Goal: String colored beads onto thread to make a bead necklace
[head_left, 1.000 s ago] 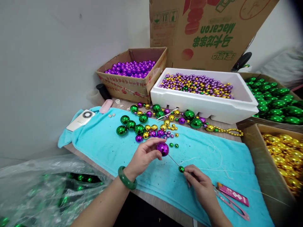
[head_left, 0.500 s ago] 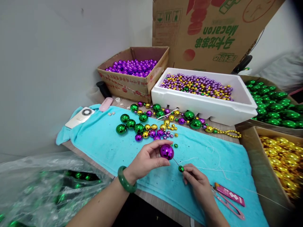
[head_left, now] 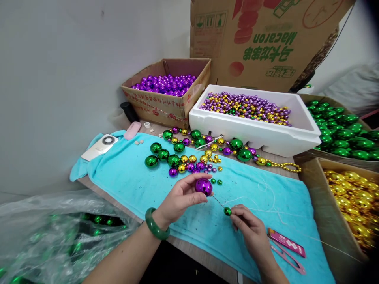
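Observation:
My left hand [head_left: 183,195], wearing a green bangle [head_left: 156,225], is closed around a large shiny purple bead [head_left: 203,187]. From that bead's lower right side a thin needle [head_left: 219,201] slants down to a small green bead [head_left: 227,211], which sits on it. At this small bead, the fingertips of my right hand [head_left: 247,225] pinch the needle's lower end; the exact grip is partly hidden. White thread [head_left: 274,197] trails over the turquoise towel [head_left: 201,228]. Loose green beads [head_left: 173,160], with gold and purple ones, lie beyond my left hand.
A finished-looking bead strand [head_left: 236,144] lies before a white foam box [head_left: 254,134] of small beads. Cardboard boxes hold purple beads [head_left: 166,85], green beads [head_left: 340,130] and gold beads [head_left: 352,197]. Pink thread snips [head_left: 288,258] and a purple packet [head_left: 286,242] lie right. A phone [head_left: 100,148] rests left.
My left hand has moved slightly left with the purple bead, widening the gap to the small green bead and showing more needle. My right hand has shifted slightly right.

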{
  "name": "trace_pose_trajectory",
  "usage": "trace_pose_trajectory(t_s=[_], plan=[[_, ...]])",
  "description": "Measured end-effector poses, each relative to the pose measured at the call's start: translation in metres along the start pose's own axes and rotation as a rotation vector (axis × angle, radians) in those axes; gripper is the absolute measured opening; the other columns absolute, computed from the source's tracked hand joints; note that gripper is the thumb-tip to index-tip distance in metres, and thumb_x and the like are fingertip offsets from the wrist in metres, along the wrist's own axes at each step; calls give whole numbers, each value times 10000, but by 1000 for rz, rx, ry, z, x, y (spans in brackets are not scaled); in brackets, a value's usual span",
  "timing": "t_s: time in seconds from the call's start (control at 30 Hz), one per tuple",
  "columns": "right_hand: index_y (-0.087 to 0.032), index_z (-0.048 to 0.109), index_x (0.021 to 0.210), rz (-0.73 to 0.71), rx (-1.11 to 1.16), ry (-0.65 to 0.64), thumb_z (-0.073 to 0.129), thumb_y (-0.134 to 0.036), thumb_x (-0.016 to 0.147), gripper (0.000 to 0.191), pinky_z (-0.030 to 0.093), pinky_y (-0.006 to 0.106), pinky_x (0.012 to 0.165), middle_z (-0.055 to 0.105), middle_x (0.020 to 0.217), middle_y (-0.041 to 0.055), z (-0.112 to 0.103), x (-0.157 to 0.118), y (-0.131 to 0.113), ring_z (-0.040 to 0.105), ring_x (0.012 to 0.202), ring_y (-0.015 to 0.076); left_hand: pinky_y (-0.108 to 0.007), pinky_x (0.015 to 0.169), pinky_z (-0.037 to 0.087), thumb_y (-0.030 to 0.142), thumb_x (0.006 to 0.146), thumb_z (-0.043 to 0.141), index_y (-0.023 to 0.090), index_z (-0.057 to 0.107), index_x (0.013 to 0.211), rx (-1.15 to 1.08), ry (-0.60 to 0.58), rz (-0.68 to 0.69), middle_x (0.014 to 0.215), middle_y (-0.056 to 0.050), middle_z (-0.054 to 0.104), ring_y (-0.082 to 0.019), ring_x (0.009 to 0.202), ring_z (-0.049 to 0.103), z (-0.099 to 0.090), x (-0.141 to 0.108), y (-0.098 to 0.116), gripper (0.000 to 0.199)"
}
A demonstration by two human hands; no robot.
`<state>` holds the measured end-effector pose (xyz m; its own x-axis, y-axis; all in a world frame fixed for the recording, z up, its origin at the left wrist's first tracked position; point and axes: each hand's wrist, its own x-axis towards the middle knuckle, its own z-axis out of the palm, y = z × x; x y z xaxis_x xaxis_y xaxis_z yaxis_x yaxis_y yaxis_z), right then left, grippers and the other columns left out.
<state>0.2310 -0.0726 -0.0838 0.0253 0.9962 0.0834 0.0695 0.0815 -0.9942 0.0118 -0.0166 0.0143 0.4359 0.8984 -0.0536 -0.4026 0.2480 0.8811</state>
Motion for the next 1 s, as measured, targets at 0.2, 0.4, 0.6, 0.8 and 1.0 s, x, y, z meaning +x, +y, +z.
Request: trace_pose_trajectory(t_s=[0.2,0.4,0.6,0.8,1.0], plan=[[-207,678,768,64,60,-56,630,-268,814,90,374,230,452,533,735,19,0,-3,6,464,527,106,-294,785,471,283,711,743,243,625,1135,-49,18,14,952,-54,631,-188,920,602,2,0,-3,442],[-211,687,755,-35,-54,-10,631,-249,806,85,391,243,486,561,717,36,-3,1,1,512,609,146,-290,803,460,279,724,733,253,616,1150,26,-16,15,986,-49,616,-176,916,600,0,0,-1,442],[-217,684,756,-53,-96,18,628,-242,804,78,409,252,505,579,738,43,-8,0,0,534,635,157,-281,788,453,304,747,712,257,603,1165,78,-36,7,956,-42,617,-156,867,596,0,-2,-3,434],[-213,676,738,-60,-88,39,629,-252,798,86,424,267,522,572,716,36,-4,-1,-1,544,635,165,-297,837,441,267,740,717,242,617,1141,218,18,75,1018,-47,613,-163,914,578,8,-3,1,414],[-212,672,734,-58,-125,30,617,-266,808,106,448,295,565,579,719,42,-3,-1,0,556,648,180,-296,798,463,268,735,719,220,617,1125,208,35,39,979,-53,626,-164,879,597,13,-4,4,406]])
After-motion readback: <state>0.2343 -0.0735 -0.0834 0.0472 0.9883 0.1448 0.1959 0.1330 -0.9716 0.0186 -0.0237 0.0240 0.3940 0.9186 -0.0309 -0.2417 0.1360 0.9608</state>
